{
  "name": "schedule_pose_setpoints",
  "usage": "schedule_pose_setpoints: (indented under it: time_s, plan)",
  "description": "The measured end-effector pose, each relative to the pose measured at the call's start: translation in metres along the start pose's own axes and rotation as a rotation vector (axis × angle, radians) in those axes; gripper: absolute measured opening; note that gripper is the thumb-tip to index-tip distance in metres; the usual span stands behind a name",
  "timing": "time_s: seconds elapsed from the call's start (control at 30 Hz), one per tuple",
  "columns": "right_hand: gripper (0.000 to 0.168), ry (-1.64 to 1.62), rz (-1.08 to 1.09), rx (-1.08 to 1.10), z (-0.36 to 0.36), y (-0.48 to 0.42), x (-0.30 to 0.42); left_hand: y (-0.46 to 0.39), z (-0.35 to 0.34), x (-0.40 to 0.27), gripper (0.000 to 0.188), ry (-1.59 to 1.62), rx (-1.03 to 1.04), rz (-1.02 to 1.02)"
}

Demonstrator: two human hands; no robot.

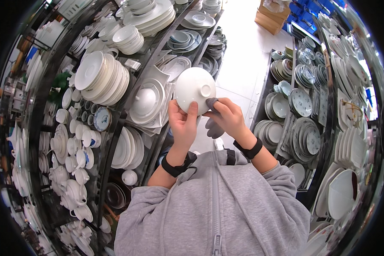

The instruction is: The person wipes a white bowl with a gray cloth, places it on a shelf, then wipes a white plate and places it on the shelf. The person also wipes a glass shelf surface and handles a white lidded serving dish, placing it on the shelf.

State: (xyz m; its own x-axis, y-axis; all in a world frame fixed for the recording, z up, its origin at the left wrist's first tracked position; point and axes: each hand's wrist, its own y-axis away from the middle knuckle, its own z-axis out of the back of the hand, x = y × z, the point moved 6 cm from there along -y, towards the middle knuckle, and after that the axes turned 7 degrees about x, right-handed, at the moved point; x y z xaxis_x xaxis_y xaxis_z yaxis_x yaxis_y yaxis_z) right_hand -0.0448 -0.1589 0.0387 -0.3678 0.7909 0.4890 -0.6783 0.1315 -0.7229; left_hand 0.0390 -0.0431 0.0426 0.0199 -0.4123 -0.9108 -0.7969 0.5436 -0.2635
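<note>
A round white ceramic lid [192,86] with a ring-shaped knob is held up in front of my chest, its outer face towards me. My left hand [185,120] grips the lid's near left edge, thumb on the outer face. In my right hand [228,116] is a dark grey cloth [215,126], pinched against the lid's lower right edge and hanging below the fingers. Just left of the lid, on the shelf, a white lidded dish [147,99] rests on stacked plates.
Shelves on the left carry plate stacks [102,76], bowls [126,38], cups and teapots [75,192]. On the right, another rack holds patterned plates [304,137] and bowls [278,107]. A tiled aisle floor [240,64] runs between them, with a cardboard box [270,19] at its far end.
</note>
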Motion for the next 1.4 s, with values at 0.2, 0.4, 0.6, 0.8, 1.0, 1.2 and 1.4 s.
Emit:
schedule_pose_setpoints:
  time_s: [0.2, 0.4, 0.6, 0.8, 1.0, 1.2, 1.4]
  plan:
    - [0.051, -0.189, -0.379, 0.116, -0.005, -0.007, -0.029, 0.003, 0.023, -0.007, 0.024, 0.002, -0.042, -0.039]
    - [0.035, -1.161, -0.750, 0.344, -0.057, -0.002, -0.047, 0.016, 0.038, -0.016, 0.025, 0.136, -0.005, 0.022]
    - [0.026, -1.418, -0.703, 0.465, -0.092, -0.021, -0.023, 0.033, 0.081, -0.014, 0.041, -0.053, -0.111, 0.078]
    - [0.021, -1.263, -0.730, 0.629, -0.137, -0.027, -0.001, 0.061, 0.102, -0.055, 0.049, -0.790, -0.245, -0.061]
    - [0.022, -1.258, -0.789, 0.930, -0.187, 0.001, 0.025, 0.110, 0.130, -0.046, 0.044, -0.914, -0.514, 0.062]
    - [0.025, -1.298, -0.802, 1.211, -0.226, 0.041, 0.063, 0.170, 0.151, -0.037, 0.035, -0.932, -0.719, 0.190]
    - [0.030, -1.274, -0.796, 1.407, -0.250, 0.068, 0.097, 0.219, 0.159, -0.036, 0.033, -0.866, -0.901, 0.266]
